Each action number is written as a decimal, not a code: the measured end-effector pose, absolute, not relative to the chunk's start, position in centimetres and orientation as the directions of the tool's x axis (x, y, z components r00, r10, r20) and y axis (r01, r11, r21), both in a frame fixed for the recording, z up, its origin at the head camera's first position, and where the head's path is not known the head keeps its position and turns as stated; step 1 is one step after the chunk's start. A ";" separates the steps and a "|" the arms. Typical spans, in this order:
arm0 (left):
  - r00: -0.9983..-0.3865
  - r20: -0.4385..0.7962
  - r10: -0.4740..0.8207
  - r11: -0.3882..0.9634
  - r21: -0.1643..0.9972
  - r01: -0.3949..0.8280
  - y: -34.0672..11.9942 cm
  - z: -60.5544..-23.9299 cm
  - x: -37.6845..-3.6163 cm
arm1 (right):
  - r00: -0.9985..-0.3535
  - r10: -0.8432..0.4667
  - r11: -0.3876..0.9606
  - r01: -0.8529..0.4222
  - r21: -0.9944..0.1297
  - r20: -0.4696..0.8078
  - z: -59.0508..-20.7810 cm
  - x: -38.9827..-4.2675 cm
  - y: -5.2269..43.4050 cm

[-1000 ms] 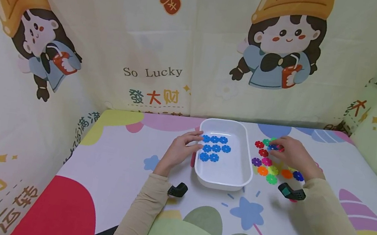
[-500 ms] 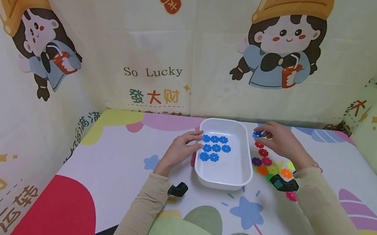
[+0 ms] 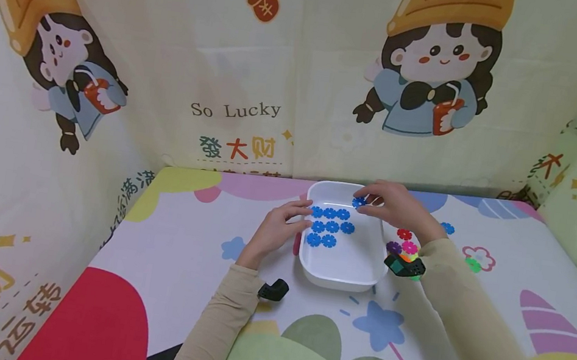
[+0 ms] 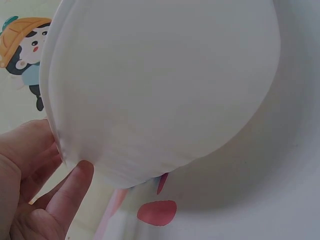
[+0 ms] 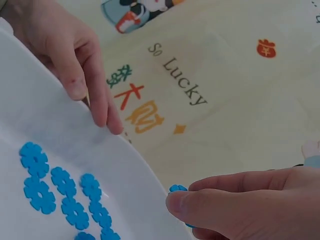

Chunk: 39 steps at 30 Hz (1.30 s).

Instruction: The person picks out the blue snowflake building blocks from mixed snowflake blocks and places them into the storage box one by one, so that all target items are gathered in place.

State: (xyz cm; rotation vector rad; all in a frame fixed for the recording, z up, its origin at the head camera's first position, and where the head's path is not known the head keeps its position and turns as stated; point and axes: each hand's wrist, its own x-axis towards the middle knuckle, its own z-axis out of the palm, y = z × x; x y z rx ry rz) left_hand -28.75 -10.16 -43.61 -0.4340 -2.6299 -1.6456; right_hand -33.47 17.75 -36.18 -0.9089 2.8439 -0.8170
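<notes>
A white tray [image 3: 342, 273] stands on the table, with several blue flower-shaped plastic discs [image 3: 332, 227] in rows on its left side. My left hand [image 3: 274, 230] rests against the tray's left rim, its thumb touching the outer wall in the left wrist view. Over the far right part of the tray, my right hand [image 3: 395, 207] pinches another blue flower disc [image 3: 359, 203] between thumb and fingers. In the right wrist view that disc is mostly covered by the fingertips.
Right of the tray lie loose discs: a red disc [image 3: 404, 234], a pink disc [image 3: 409, 247], a purple disc [image 3: 394, 248] and others partly hidden under the right wrist. A blue disc [image 3: 447, 228] and a green disc [image 3: 473, 265] lie farther right. A printed cloth wall stands behind.
My right hand has picked a blue disc out of the loose pile and carried it left, over the tray. The left hand has stayed at the tray's rim.
</notes>
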 end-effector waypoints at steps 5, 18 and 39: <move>-0.964 0.136 0.228 0.410 0.885 0.222 -10.1 -43.7 -28.7 | -0.794 -0.600 0.648 -0.552 -0.525 0.095 -36.7 -33.8 16.4; -0.965 0.130 0.229 0.406 0.888 0.216 -10.2 -43.6 -28.7 | -0.787 -0.617 0.650 -0.514 -0.560 0.006 -38.4 -34.5 14.0; -0.961 0.150 0.234 0.408 0.881 0.237 -10.2 -43.5 -28.7 | -0.710 -0.688 0.674 -0.552 -0.490 -0.146 -38.9 -34.4 13.4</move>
